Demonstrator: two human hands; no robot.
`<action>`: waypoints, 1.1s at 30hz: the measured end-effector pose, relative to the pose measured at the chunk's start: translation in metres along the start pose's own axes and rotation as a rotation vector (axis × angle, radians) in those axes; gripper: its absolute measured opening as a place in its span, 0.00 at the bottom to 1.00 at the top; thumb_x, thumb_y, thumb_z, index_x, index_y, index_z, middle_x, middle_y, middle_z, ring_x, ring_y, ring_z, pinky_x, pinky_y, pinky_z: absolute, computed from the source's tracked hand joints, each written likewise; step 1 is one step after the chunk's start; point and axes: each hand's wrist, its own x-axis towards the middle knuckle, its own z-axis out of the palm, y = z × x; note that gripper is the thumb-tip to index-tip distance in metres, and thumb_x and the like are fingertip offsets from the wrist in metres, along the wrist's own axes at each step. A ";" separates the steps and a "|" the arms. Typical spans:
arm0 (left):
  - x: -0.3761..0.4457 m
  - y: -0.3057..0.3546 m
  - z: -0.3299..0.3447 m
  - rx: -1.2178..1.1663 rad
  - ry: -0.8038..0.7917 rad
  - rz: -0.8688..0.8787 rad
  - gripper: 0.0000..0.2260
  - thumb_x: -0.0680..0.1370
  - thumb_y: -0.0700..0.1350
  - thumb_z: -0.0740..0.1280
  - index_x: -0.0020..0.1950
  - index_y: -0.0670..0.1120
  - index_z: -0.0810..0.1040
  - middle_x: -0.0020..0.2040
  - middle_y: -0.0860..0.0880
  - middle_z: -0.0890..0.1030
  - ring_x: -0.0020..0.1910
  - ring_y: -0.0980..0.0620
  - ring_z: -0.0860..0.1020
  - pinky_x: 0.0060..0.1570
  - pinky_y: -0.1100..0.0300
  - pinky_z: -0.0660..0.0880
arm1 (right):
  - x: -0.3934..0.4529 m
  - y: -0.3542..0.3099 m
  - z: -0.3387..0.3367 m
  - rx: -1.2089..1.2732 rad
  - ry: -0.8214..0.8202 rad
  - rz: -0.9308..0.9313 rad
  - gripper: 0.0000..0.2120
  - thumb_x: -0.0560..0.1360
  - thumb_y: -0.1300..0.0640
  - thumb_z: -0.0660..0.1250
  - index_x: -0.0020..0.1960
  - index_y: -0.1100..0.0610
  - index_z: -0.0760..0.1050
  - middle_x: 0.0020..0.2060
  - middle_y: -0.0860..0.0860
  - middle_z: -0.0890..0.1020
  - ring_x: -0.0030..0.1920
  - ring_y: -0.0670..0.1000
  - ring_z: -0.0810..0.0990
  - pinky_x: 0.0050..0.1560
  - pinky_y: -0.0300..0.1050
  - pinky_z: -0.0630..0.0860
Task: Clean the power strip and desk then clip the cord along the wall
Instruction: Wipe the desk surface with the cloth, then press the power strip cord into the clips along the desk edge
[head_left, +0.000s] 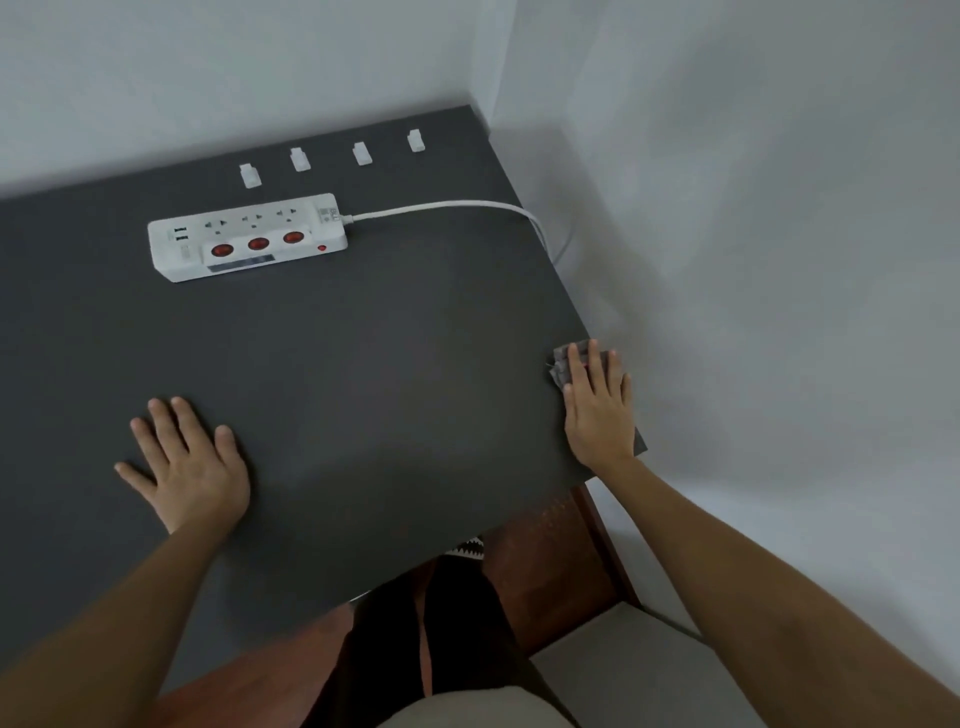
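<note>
A white power strip (248, 236) with three red switches lies at the back of the dark grey desk (363, 364). Its white cord (447, 207) runs right and drops over the desk's right edge. Several white cord clips (250, 175) stand in a row behind the strip, near the wall. My right hand (599, 410) lies flat on a folded grey cloth (561, 364) at the desk's right edge, fingers extended over it. My left hand (189, 462) rests flat on the desk at the front left, fingers spread, holding nothing.
White walls meet in a corner at the back right, close along the desk's right edge. A brown wooden desk frame (550, 561) and pale floor (639, 670) show below the front edge, with my legs in dark clothing.
</note>
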 end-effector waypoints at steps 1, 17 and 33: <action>0.001 0.001 -0.003 0.004 -0.027 -0.004 0.27 0.82 0.55 0.48 0.79 0.46 0.48 0.81 0.46 0.49 0.79 0.44 0.45 0.73 0.33 0.43 | 0.000 0.000 -0.002 0.002 -0.017 0.001 0.25 0.82 0.49 0.47 0.77 0.49 0.45 0.78 0.53 0.51 0.77 0.59 0.48 0.75 0.66 0.52; 0.038 0.131 -0.078 -0.019 -0.076 0.285 0.34 0.79 0.51 0.61 0.79 0.45 0.47 0.81 0.46 0.43 0.79 0.46 0.40 0.73 0.35 0.42 | 0.131 -0.060 -0.104 0.103 0.051 -0.139 0.25 0.81 0.52 0.55 0.76 0.53 0.54 0.76 0.60 0.57 0.75 0.64 0.53 0.72 0.66 0.52; 0.150 0.247 -0.041 0.351 -0.116 0.802 0.31 0.79 0.35 0.57 0.79 0.46 0.49 0.77 0.46 0.60 0.80 0.45 0.45 0.75 0.35 0.44 | 0.246 -0.077 -0.067 -0.017 -0.103 -0.118 0.16 0.81 0.54 0.56 0.68 0.53 0.66 0.69 0.63 0.66 0.71 0.66 0.61 0.68 0.64 0.63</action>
